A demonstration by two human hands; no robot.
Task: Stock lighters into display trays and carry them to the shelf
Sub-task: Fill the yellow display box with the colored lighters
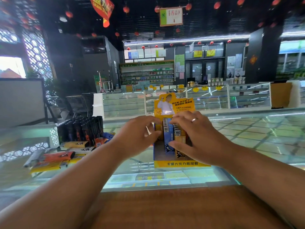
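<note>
Saw loose lighters (54,157) scattered at the lower left on the glass counter (247,138), with a block of black lighters (80,129) standing just behind them. Found the left hand (137,134) at centre, fingers curled round the left side of the upright lighters (168,134) in the display tray (181,163). Noted the right hand (196,136) just right of centre, fingers over the tops, thumb against the front, pinching that same row.

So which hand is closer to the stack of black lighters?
Left. The left hand is at the display tray's left side, right of the black lighters. The right hand is farther right, over the lighters in the tray.
</note>
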